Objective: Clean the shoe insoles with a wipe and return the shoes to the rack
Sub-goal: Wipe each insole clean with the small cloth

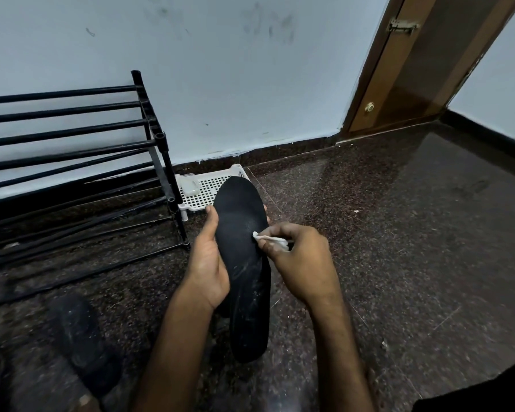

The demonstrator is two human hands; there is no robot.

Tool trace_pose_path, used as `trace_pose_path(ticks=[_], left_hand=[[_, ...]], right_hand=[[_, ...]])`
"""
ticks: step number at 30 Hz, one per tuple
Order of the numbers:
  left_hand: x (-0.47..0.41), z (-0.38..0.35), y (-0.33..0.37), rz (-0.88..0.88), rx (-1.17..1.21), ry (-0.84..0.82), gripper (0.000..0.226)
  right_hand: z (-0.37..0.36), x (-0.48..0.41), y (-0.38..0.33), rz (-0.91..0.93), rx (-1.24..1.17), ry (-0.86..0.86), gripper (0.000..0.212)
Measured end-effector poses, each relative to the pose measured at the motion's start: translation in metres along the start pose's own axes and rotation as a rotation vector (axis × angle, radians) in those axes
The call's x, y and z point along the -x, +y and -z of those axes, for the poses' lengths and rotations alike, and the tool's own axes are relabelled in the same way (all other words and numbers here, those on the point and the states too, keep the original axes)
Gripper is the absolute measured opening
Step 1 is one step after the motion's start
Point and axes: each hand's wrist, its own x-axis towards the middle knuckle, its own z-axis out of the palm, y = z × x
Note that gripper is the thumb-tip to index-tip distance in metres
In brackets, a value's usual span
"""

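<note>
A long black insole (244, 263) stands tilted above the floor, toe end up and away from me. My left hand (210, 263) grips its left edge, thumb on the top face. My right hand (302, 263) pinches a small crumpled white wipe (272, 239), whose tip touches the insole's right side. Pale streaks mark the insole's lower half. A black shoe (84, 343) lies on the floor at the lower left. The black bar rack (72, 150) stands empty against the wall on the left.
A white perforated plastic tray (202, 191) sits on the floor behind the insole, by the rack's right post, with a small clear box (190, 185) on it. Dark speckled granite floor (399, 233) stretches to the right. A brown wooden door (414, 69) is at the back right.
</note>
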Motion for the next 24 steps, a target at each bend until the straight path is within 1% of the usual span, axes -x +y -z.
trace_pose_path(ticks=[3, 5, 7, 10, 12, 15, 18, 20, 22, 23, 24], left_hand=[[0.000, 0.001, 0.001, 0.000, 0.031, -0.001, 0.067], [0.000, 0.001, 0.002, -0.029, 0.048, -0.028, 0.063], [0.003, -0.001, 0.001, -0.041, 0.041, -0.083, 0.064], [0.007, -0.005, -0.009, 0.031, 0.031, -0.186, 0.073], [0.008, -0.004, -0.018, 0.067, 0.053, -0.218, 0.074], [0.007, -0.004, -0.026, 0.059, 0.138, -0.249, 0.073], [0.003, -0.005, -0.027, 0.042, 0.153, -0.245, 0.077], [0.001, -0.006, -0.026, 0.045, 0.142, -0.238, 0.079], [-0.001, -0.007, -0.025, 0.045, 0.146, -0.239, 0.078], [-0.001, -0.008, -0.025, 0.042, 0.148, -0.240, 0.079], [-0.002, -0.007, -0.025, 0.035, 0.144, -0.232, 0.081]], right_hand=[[0.000, 0.000, 0.004, -0.031, -0.104, -0.028, 0.006], [-0.001, 0.000, 0.005, -0.034, -0.167, 0.009, 0.004], [-0.003, -0.002, 0.004, -0.046, -0.259, 0.070, 0.003], [-0.006, -0.005, 0.000, -0.090, -0.450, 0.122, 0.007], [-0.009, -0.006, 0.000, -0.112, -0.507, 0.163, 0.012], [-0.011, -0.005, 0.002, -0.125, -0.466, 0.210, 0.008], [-0.011, -0.004, 0.002, -0.114, -0.410, 0.221, 0.004], [-0.010, -0.003, -0.003, -0.058, -0.272, 0.281, 0.005], [-0.009, -0.001, -0.006, 0.025, -0.128, 0.366, 0.011], [-0.006, -0.001, -0.006, 0.068, -0.061, 0.387, 0.014], [-0.003, -0.002, -0.006, 0.107, 0.004, 0.373, 0.016]])
